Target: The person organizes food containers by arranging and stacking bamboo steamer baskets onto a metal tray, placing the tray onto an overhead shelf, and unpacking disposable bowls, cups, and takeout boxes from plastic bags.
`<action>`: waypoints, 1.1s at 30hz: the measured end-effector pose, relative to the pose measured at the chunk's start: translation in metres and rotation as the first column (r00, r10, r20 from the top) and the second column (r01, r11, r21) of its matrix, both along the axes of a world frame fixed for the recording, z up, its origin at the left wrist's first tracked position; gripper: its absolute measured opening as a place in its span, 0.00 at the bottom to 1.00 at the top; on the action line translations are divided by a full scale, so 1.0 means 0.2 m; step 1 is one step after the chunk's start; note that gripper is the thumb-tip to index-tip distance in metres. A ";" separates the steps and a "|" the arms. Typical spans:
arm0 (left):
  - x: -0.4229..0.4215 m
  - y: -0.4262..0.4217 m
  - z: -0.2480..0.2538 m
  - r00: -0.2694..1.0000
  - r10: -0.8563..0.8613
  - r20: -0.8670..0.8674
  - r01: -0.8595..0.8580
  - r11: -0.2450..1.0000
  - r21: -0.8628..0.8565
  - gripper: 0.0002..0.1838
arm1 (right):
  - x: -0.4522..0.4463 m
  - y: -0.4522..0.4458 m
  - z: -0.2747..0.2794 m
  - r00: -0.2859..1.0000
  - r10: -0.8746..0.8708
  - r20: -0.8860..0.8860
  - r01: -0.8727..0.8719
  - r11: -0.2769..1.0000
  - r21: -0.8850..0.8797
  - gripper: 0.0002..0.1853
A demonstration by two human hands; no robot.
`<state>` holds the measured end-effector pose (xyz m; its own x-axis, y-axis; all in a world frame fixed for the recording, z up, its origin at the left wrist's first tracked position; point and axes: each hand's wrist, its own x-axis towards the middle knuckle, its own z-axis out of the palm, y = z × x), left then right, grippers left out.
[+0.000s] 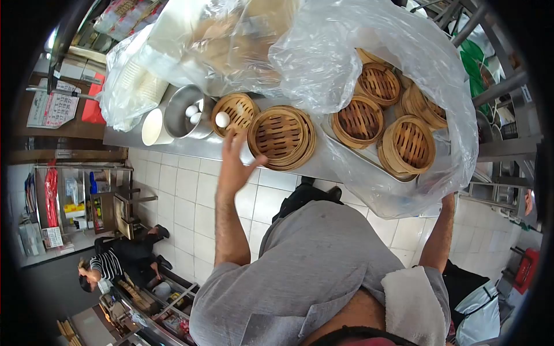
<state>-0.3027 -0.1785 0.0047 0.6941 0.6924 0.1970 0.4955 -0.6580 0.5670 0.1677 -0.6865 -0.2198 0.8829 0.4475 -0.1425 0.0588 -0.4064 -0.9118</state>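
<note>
My left hand (235, 164) is raised with its fingers spread and holds nothing. Its fingertips are at the near edge of a small bamboo steamer (241, 108) with one white egg (222, 119) on its slats. To the right of that hand stands a stack of bamboo steamers (278, 137). A steel pot (183, 118) holding more white eggs (192, 111) is on the left. My right hand (448, 200) is at the lower edge of a clear plastic sheet (421, 193), its fingers hidden. Several steamers (408, 144) sit under that sheet on a metal tray (369, 160).
A white tub (154, 128) and plastic-wrapped stacked cups (135, 89) stand at the left end of the steel table (199, 146). Metal racks (508, 147) rise on the right. At lower left, another person (109, 265) is beside a counter.
</note>
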 end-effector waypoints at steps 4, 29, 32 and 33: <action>0.08 -0.19 -0.15 0.998 -0.056 0.025 0.056 0.998 -0.010 0.40 | 0.03 -0.06 -0.09 0.994 0.015 -0.109 -0.002 0.994 0.112 0.21; -0.22 0.47 0.16 0.788 0.289 0.543 -0.428 0.892 0.146 0.24 | -0.43 0.31 0.26 0.899 0.344 0.272 0.013 0.599 -0.800 0.30; -0.51 0.76 0.20 0.696 0.379 0.609 -0.629 0.731 0.264 0.24 | -0.42 0.29 0.25 0.879 0.280 0.387 0.199 0.522 -0.830 0.29; -0.61 0.85 0.22 0.656 0.430 0.620 -0.693 0.669 0.270 0.24 | -0.42 0.26 0.29 0.903 0.326 0.279 0.019 0.620 -0.785 0.27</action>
